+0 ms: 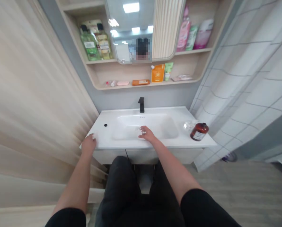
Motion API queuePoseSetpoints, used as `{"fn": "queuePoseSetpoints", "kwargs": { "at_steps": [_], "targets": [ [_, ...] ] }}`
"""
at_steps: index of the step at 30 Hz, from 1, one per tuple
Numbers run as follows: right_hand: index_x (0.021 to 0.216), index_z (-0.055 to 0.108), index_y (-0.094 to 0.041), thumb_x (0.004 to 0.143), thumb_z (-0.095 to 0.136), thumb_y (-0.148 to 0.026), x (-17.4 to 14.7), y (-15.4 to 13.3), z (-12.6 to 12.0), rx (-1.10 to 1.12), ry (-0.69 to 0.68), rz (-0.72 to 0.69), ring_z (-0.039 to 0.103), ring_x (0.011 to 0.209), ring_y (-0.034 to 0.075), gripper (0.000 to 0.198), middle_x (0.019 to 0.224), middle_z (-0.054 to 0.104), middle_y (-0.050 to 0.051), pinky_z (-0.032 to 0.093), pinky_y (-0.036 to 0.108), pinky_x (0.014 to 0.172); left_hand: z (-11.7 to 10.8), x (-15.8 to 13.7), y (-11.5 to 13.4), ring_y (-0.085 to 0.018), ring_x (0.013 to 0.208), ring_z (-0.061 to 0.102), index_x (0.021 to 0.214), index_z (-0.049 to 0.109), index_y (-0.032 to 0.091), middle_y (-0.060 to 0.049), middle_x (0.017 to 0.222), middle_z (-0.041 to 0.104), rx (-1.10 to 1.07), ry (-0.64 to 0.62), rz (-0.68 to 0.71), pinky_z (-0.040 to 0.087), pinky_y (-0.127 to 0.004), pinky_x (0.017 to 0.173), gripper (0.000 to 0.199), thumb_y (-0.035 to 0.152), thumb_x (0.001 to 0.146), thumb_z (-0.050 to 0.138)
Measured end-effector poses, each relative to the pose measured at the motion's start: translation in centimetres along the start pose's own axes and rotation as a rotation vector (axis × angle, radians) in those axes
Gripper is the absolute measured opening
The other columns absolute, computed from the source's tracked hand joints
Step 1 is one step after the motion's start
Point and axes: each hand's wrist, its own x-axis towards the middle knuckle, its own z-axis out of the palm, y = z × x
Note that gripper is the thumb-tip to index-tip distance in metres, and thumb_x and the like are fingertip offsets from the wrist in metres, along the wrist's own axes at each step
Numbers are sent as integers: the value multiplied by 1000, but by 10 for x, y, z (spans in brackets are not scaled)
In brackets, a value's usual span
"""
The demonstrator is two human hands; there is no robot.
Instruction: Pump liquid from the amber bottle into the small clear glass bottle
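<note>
Over the white washbasin [122, 112], my right hand [147, 133] has its thumb and fingers closed around a small clear, see-through object [138, 131]; its exact kind is too blurred to tell. My left hand [89, 144] is at the left front edge of the basin top, its fingers curled. A small white patch [94, 136] shows at its fingertips, and I cannot make out what it is. Behind the bowl stands a black faucet [141, 105]. To the right, a brown pump-less bottle [199, 131] with a black cap leans in view beside some crumpled clear plastic [189, 125].
Above, a wall cabinet [122, 87] with a mirror [131, 31] holds green bottles [90, 45], pink bottles [184, 34], an orange pouch [158, 73] and a green tube [168, 71]. A beige curtain [48, 78] hangs at left, a tile-patterned one [237, 78] at right.
</note>
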Motion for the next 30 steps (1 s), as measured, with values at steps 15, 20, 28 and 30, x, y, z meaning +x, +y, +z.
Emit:
{"fn": "queuePoseSetpoints", "kwargs": {
  "at_steps": [15, 20, 28, 30],
  "targets": [
    [123, 69, -25, 58, 94, -26, -9, -14, -2, 2, -89, -68, 67, 101, 22, 69, 127, 72, 7, 59, 37, 88, -3, -40, 221, -27, 88, 73, 110, 75, 22, -7, 91, 79, -447, -230, 627, 55, -37, 87, 34, 46, 108, 51],
    [125, 70, -26, 60, 94, -22, -11, -16, -2, 17, -91, -90, 70, 107, 24, 70, 130, 73, 7, 60, 38, 91, -7, -25, 234, -29, 93, 74, 111, 78, 21, -10, 96, 81, -223, -237, 709, 54, -36, 87, 31, 41, 108, 54],
    [125, 70, -27, 59, 96, -23, -8, -9, 3, 47, -110, -90, 71, 110, 25, 70, 131, 73, 7, 62, 38, 90, 16, -16, 248, -30, 91, 74, 101, 81, 21, -12, 96, 82, -136, -362, 758, 54, -36, 84, 27, 40, 103, 62],
    [126, 70, -27, 60, 97, -25, -7, -6, 3, 49, -105, -90, 71, 109, 25, 71, 131, 73, 7, 62, 38, 89, 36, -23, 251, -29, 90, 73, 99, 81, 22, -11, 95, 81, -212, -387, 747, 55, -37, 86, 22, 40, 99, 68]
  ]
}}
